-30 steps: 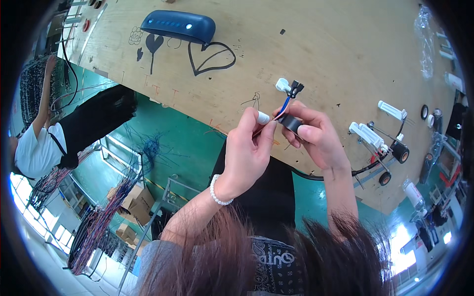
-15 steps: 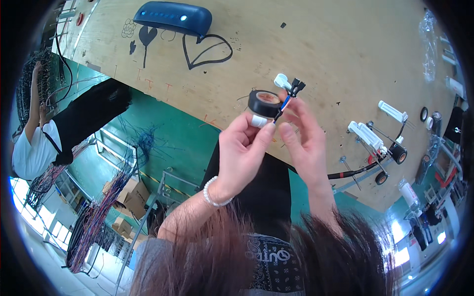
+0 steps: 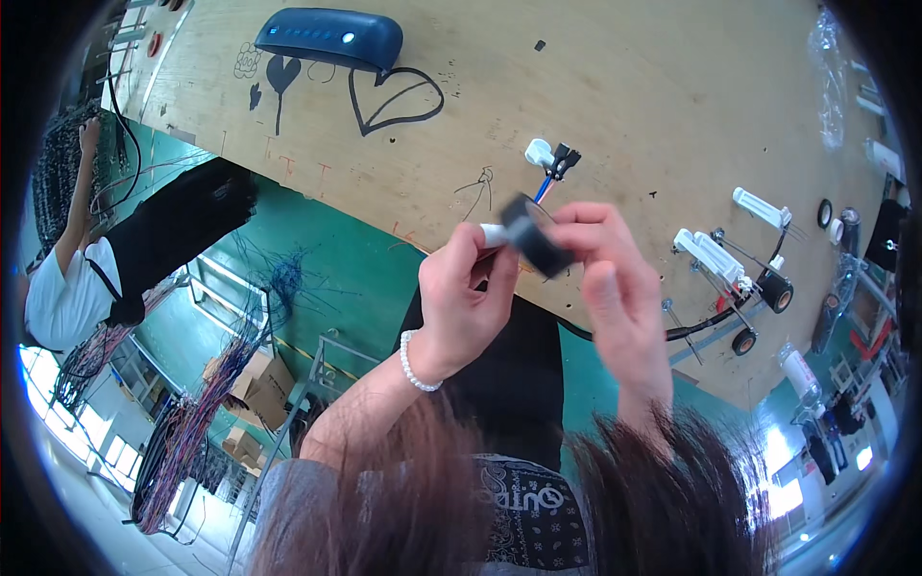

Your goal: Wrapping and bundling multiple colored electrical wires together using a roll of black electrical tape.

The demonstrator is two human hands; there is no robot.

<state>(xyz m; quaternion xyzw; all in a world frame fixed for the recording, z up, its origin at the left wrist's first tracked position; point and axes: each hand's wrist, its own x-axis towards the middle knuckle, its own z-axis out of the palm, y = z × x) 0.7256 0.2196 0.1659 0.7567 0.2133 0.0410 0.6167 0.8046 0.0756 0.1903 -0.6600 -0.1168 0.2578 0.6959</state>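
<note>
My left hand (image 3: 466,293), with a beaded bracelet at its wrist, is closed in a pinch on a thin bundle of wires. A white band (image 3: 494,235) shows at its index fingertip. The blue and pale wires (image 3: 544,188) rise from behind the tape to small black connectors (image 3: 565,161) and a white connector (image 3: 539,152). My right hand (image 3: 619,278) has its fingers closed on a roll of black tape (image 3: 538,240), blurred by motion and tilted. The roll hides where the wires meet my left fingertips.
The wooden board (image 3: 615,106) carries a dark blue speaker-shaped device (image 3: 331,40) at the far left. On the right stand white holders (image 3: 711,257), metal posts, a black cable (image 3: 691,331) and tape rolls (image 3: 776,291). Another person (image 3: 72,288) works at the left, near hanging wires (image 3: 192,422).
The tape roll has swung from above my left fingers to the right and down, and tilted. My right hand has closed on it and moved slightly right; the wires stay pinched at left.
</note>
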